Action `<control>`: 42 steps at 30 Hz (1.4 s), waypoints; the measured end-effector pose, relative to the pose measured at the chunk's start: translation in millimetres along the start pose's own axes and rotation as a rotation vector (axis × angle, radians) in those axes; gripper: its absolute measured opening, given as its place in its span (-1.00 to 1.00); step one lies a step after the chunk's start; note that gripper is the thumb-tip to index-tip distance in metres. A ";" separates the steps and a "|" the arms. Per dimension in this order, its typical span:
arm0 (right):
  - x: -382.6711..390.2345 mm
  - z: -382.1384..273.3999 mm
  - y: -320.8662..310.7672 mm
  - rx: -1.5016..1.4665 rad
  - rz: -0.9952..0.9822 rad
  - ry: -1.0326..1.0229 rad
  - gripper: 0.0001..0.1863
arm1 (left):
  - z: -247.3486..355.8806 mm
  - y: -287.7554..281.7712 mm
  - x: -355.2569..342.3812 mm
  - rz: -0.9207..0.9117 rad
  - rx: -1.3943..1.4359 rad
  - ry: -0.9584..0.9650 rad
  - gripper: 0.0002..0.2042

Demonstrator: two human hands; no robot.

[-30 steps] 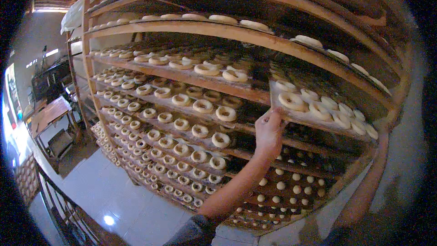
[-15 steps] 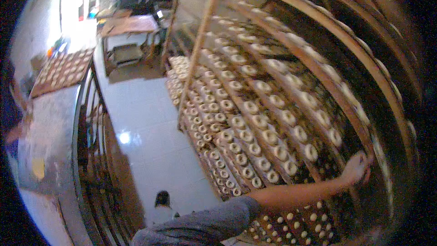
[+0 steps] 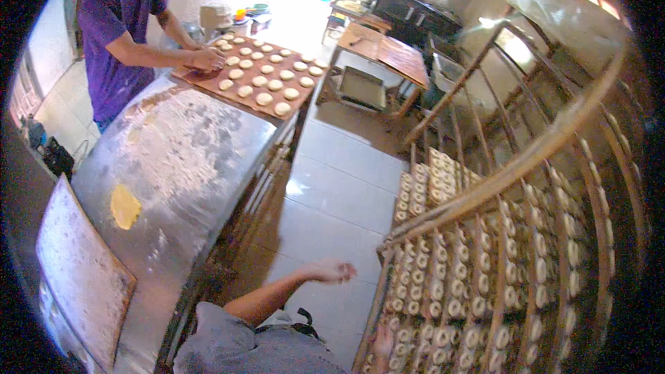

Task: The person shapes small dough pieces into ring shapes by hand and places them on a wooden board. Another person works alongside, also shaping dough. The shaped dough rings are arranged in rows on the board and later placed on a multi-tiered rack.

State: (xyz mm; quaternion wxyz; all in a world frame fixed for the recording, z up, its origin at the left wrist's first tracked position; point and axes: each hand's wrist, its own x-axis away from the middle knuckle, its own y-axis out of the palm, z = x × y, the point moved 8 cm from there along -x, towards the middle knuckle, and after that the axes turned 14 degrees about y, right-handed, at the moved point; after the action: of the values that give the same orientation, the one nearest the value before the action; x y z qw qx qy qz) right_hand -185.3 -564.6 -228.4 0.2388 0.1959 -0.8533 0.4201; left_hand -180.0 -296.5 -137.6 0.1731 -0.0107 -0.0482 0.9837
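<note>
Nearest, the right hand [image 3: 382, 338] is a blur at the left edge of the rack [image 3: 526, 166]; whether it grips or touches the wood I cannot tell. The rack's shelves hold dough rings [image 3: 479, 305] in rows, spaced probably so they don't stick. The left hand [image 3: 331, 272] hangs empty over the floor [image 3: 322, 197], fingers loosely curled. Left, a sheet [image 3: 83, 266] lies at the near end of the steel bench [image 3: 152, 284]; flour [image 3: 183, 142] dusts the bench, likely against sticking, beside a yellow piece [image 3: 125, 206]. Farther, a board [image 3: 201, 79] carries spaced rounds [image 3: 264, 99], a co-worker's hands [image 3: 208, 59] at its left side. Beyond, a grey bin [image 3: 361, 90], contents unclear, sits under a table [image 3: 398, 59].
</note>
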 end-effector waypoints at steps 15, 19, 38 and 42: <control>-231.9 -729.0 122.2 0.048 -0.145 -1.030 -0.70 | 60.5 -494.2 40.5 1.299 -1.368 -0.547 -0.63; -224.5 -799.0 153.5 0.337 0.395 -1.333 -0.77 | 16.0 -513.0 15.8 1.083 -0.969 -0.253 -0.67; -121.9 -842.5 232.0 0.538 -0.621 -1.283 -0.65 | 69.3 -467.1 198.6 1.567 -0.225 -0.546 -0.66; -19.4 -791.4 339.0 0.655 -1.152 -1.313 -0.67 | 45.6 -399.9 282.2 1.288 -0.480 -0.882 -0.67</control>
State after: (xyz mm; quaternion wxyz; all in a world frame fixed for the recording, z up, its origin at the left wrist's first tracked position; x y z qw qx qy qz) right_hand -158.7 272.8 -28.9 -0.1872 0.8448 -0.4275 0.2618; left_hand -311.1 169.9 -54.1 -0.4681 0.3149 -0.3059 0.7669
